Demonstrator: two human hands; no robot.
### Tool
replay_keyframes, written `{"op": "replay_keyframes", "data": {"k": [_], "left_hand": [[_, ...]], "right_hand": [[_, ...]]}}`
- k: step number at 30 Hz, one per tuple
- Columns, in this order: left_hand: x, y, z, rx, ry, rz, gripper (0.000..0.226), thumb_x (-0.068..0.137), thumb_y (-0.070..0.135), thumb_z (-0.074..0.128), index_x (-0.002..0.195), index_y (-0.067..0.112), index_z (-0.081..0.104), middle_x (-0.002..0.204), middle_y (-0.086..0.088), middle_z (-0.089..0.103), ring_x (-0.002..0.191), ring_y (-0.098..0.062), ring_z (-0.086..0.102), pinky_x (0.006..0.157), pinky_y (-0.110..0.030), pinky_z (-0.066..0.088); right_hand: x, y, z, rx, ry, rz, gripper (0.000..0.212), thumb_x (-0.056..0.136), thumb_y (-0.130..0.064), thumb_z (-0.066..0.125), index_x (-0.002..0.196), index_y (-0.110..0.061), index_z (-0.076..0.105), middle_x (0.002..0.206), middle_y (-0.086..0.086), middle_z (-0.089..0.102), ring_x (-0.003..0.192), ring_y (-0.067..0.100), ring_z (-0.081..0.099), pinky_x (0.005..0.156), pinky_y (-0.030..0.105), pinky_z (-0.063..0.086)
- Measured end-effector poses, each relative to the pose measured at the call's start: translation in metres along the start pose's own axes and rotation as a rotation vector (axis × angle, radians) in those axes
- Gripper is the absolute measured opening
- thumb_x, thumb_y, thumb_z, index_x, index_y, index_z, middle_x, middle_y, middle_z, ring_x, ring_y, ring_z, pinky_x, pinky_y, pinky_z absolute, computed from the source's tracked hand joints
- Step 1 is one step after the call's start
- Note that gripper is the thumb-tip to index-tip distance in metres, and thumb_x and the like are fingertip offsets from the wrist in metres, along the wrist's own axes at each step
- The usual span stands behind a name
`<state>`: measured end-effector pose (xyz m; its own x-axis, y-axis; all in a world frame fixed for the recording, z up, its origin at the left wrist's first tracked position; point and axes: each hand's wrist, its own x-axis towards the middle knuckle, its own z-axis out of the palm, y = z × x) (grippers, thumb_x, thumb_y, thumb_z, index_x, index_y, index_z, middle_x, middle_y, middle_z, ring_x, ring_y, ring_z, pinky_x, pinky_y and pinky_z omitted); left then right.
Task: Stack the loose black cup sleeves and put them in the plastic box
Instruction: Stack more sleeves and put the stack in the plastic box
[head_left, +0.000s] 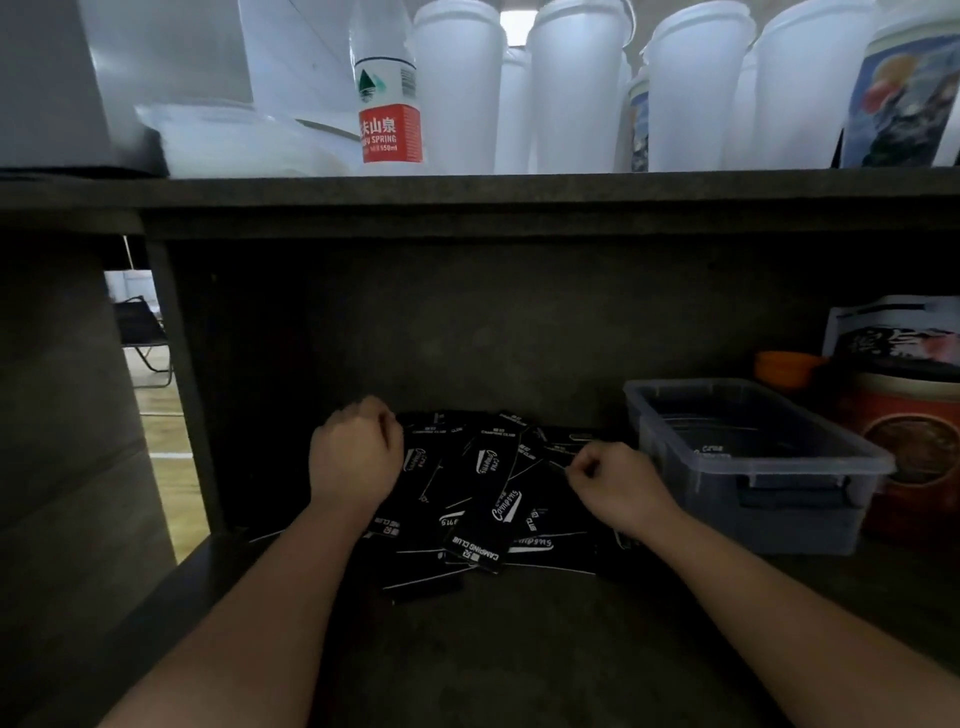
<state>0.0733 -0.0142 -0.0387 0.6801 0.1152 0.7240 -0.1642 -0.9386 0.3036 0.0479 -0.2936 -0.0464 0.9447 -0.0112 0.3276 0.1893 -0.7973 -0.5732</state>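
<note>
The flattened black cup sleeves (483, 499) are seen scattered in an overlapping heap on the lower shelf (519, 649), just left of the clear plastic box (753, 467), in which a few sleeves seem to lie already. The left hand (356, 454) is held curled into a fist at the heap's left edge; whether anything is gripped cannot be told. The right hand (610, 480) is curled at the right edge, thumb and fingers apparently pinching a sleeve edge, though this is dim. The sleeves are judged light, thin, springy card, likely to slide over one another; they are best taken by the long edges and squared between both palms. Room is limited overhead by the upper shelf (467, 202) and behind by the back panel; the front is open.
</note>
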Motion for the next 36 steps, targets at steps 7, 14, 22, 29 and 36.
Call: {"op": "replay_keyframes", "data": {"k": [7, 14, 22, 29, 36], "left_hand": [[0.004, -0.021, 0.002, -0.169, -0.124, -0.012, 0.026, 0.088, 0.048, 0.06, 0.091, 0.024, 0.069, 0.09, 0.005, 0.067, 0.087, -0.015, 0.062, 0.077, -0.03, 0.05], [-0.004, -0.018, -0.008, -0.271, -0.752, -0.014, 0.103, 0.051, 0.08, 0.07, 0.14, 0.049, 0.029, 0.141, 0.017, 0.04, 0.134, -0.01, 0.032, 0.112, -0.038, 0.032], [-0.003, -0.009, -0.017, -0.341, -0.607, 0.009, 0.036, 0.08, 0.025, 0.076, 0.11, 0.04, 0.061, 0.111, 0.009, 0.066, 0.101, -0.003, 0.062, 0.093, -0.021, 0.05], [-0.001, -0.01, -0.02, -0.247, 0.03, -0.066, 0.015, 0.093, 0.018, 0.062, 0.102, 0.021, 0.073, 0.094, 0.008, 0.07, 0.084, -0.004, 0.061, 0.075, -0.016, 0.043], [-0.001, 0.0, -0.017, -0.54, 0.042, -0.018, 0.015, 0.092, 0.016, 0.063, 0.097, 0.027, 0.072, 0.089, 0.019, 0.068, 0.084, 0.005, 0.062, 0.08, -0.011, 0.046]], "right_hand": [[0.005, -0.003, -0.001, 0.079, 0.107, -0.054, 0.015, 0.088, -0.026, 0.061, 0.075, -0.024, 0.066, 0.064, -0.011, 0.063, 0.064, 0.002, 0.059, 0.056, 0.018, 0.042], [0.001, -0.004, 0.002, 0.046, 0.077, -0.083, 0.016, 0.09, -0.028, 0.06, 0.075, -0.022, 0.064, 0.062, -0.006, 0.063, 0.058, 0.006, 0.06, 0.054, 0.02, 0.044], [0.0, -0.006, -0.001, 0.049, 0.086, -0.111, 0.015, 0.09, -0.029, 0.059, 0.077, -0.023, 0.065, 0.065, -0.007, 0.062, 0.062, 0.008, 0.061, 0.056, 0.023, 0.045], [-0.005, -0.012, 0.002, 0.065, 0.091, -0.235, 0.008, 0.091, -0.025, 0.059, 0.097, -0.028, 0.063, 0.08, -0.009, 0.066, 0.07, 0.003, 0.06, 0.062, 0.016, 0.048], [-0.007, -0.013, 0.006, -0.05, 0.024, -0.529, 0.061, 0.094, -0.027, 0.057, 0.148, -0.031, 0.028, 0.15, -0.005, 0.03, 0.136, 0.011, 0.034, 0.112, 0.025, 0.031]]}}
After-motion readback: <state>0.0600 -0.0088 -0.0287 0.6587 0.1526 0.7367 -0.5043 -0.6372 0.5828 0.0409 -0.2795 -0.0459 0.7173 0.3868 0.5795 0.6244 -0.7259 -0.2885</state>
